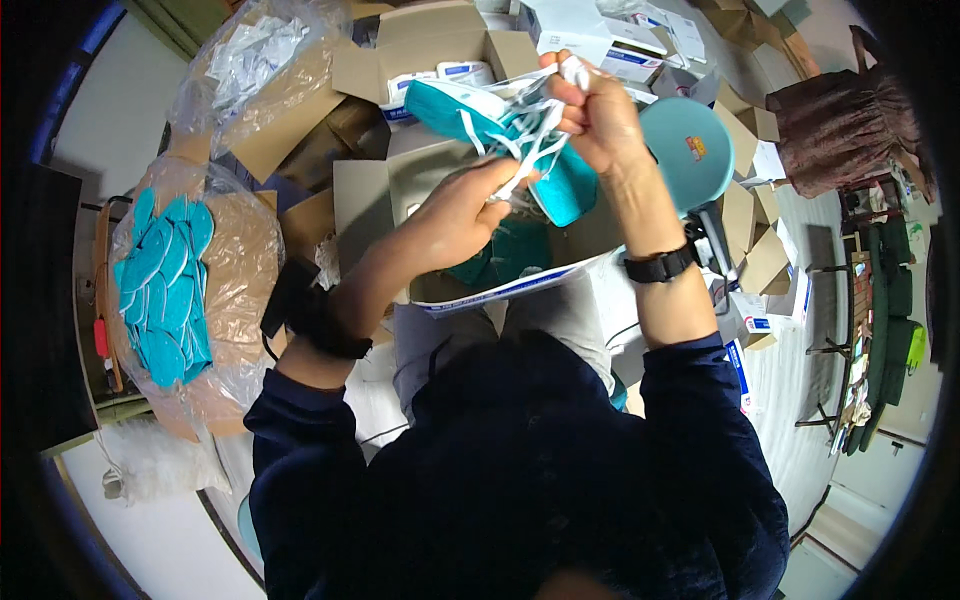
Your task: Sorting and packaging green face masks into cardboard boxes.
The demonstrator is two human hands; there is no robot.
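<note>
Teal face masks (570, 188) with white elastic straps hang in a bunch between my hands, over an open cardboard box (363, 215). My left hand (455, 215) is closed on the white straps (545, 135) at the lower left of the bunch. Higher and to the right, my right hand (605, 115) grips the straps near their upper end. One mask juts out to the left and shows its pale inner side. Inside the box lie more teal masks (520, 252), partly hidden by my left hand and the hanging bunch.
At left, a clear plastic bag (245, 290) surrounds a pile of teal mask pieces (165, 290). Another plastic bag (255, 50) holds white material. Beyond my hands stands an open carton (425, 35) with white packets. A round teal stool (685, 150) is near my right wrist, beside several cartons.
</note>
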